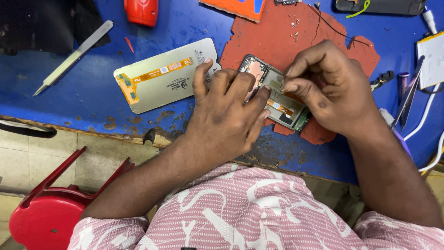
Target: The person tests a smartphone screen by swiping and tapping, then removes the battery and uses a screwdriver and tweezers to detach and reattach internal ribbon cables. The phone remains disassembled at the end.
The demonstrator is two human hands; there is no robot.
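Observation:
An opened phone body with its insides showing lies on a worn red mat on the blue bench. My left hand rests flat over its left half and holds it down. My right hand sits over its right end, thumb and forefinger pinched together at a small part on the phone's inner board; I cannot make out what is between them. A loose phone display panel, back side up with an orange flex cable, lies just left of my left hand.
Metal tweezers lie at the far left. A red tool and an orange part sit at the top. More tweezers, cables and a white battery crowd the right. A red stool stands below the chipped bench edge.

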